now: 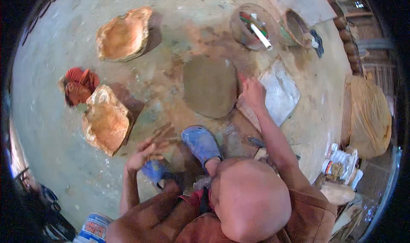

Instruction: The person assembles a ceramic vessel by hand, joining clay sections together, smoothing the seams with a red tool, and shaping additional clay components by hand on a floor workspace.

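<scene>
My left hand hangs open with spread fingers above the floor beside my blue clogs. My right hand has curled fingers at the right edge of a smooth, flat, grey-brown clay slab, by a silvery square sheet; what is in the fingertips is unclear. Two orange-tan shell-like moulds with uneven rims lie to the left, one farther back and one nearer. A red cloth bundle lies behind the nearer mould.
At the back right are a bowl holding a white tube and tools, a dirty container and a pale sheet. A plastic-covered bundle and white containers line the right side. A bucket stands lower left; my knee is near.
</scene>
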A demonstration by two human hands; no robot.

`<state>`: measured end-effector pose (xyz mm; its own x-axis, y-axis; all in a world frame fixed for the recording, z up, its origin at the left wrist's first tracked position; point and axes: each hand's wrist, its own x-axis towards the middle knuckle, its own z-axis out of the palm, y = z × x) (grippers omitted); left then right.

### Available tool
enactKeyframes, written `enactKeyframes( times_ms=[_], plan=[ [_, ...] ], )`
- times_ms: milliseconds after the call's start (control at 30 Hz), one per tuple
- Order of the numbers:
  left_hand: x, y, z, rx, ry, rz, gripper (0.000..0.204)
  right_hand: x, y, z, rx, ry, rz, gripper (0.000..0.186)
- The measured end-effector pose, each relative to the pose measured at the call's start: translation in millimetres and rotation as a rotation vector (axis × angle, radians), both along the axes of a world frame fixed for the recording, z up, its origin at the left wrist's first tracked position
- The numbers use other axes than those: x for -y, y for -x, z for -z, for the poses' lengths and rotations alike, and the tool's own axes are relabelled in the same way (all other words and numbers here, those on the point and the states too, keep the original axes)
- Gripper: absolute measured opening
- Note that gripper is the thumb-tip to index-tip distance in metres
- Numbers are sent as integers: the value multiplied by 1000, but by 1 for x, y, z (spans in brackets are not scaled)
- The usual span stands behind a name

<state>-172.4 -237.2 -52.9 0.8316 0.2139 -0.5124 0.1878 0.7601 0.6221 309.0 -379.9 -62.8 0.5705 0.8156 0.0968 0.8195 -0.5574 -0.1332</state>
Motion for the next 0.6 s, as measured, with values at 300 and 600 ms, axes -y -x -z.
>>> enactKeyframes(
  times_ms=[300,600],
  plan=[
    [-127,-261,29,-161,-1196,154,49,-80,-48,52,-428,-180,-64,37],
    [-116,-337,63,-625,-1404,169,41,-116,-40,39,-381,31,17,34]
  ],
)
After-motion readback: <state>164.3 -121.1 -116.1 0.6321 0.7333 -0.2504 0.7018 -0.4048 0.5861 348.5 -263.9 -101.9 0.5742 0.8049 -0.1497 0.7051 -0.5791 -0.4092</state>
